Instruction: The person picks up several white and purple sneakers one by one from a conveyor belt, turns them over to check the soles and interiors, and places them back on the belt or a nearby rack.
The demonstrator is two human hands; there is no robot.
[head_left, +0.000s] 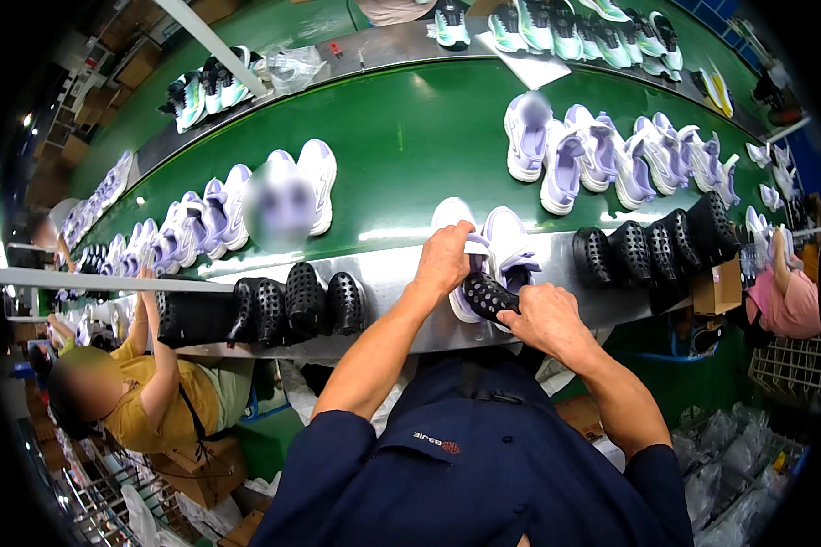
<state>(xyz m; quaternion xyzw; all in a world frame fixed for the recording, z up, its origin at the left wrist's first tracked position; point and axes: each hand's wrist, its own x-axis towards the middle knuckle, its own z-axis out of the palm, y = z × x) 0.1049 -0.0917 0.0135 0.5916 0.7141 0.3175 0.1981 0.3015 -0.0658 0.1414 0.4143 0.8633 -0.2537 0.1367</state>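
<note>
Two white and lilac sneakers stand side by side in front of me on the metal edge, toes pointing away. The fingers of my left hand point(445, 263) are closed on the opening of the left sneaker point(453, 211). Close to the opening of the right sneaker point(507, 228), my right hand point(549, 319) grips a black perforated shoe insert point(489, 298). That insert lies tilted across the heels of the pair; whether its tip is inside a shoe I cannot tell.
Black perforated inserts stand in groups left point(306, 299) and right point(661, 246) along the metal ledge point(388, 273). Beyond, the green belt point(401, 137) carries rows of white-lilac sneakers point(602, 150). A co-worker in a yellow top point(169, 392) works at left; a cardboard box point(718, 288) sits right.
</note>
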